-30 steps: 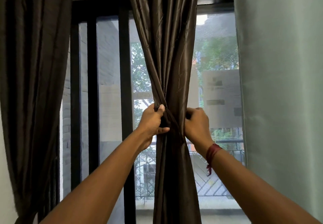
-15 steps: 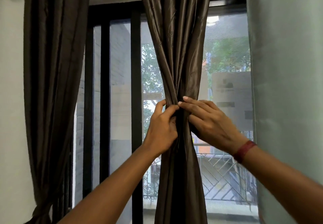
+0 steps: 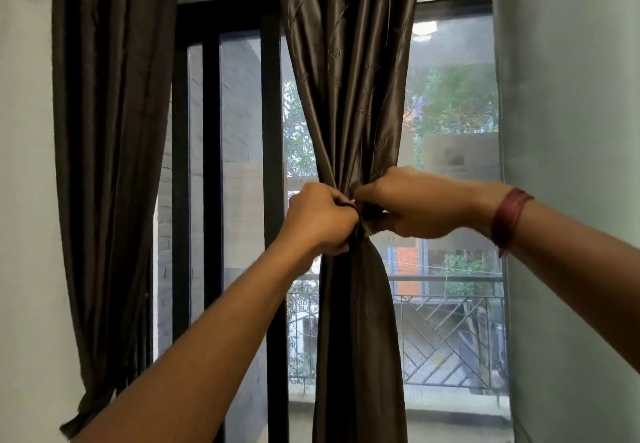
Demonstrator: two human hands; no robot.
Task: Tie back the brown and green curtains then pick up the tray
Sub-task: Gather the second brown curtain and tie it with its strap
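A shiny brown curtain hangs in the middle of the window, gathered into a narrow waist at mid height. My left hand grips the gathered fabric from the left with curled fingers, a dark band of cloth showing at its knuckles. My right hand grips the same waist from the right, fingers curled into the folds. Both hands touch at the knot. A pale green curtain hangs flat along the right edge. No tray is in view.
A second dark brown curtain hangs loose at the left beside a white wall. Black window frame bars stand behind the curtains. A balcony railing and trees show through the glass.
My right hand's fingers, stretched over the gather half a second ago, have curled round the fabric. Both hands now pull at the waist. The view has shifted to the left.
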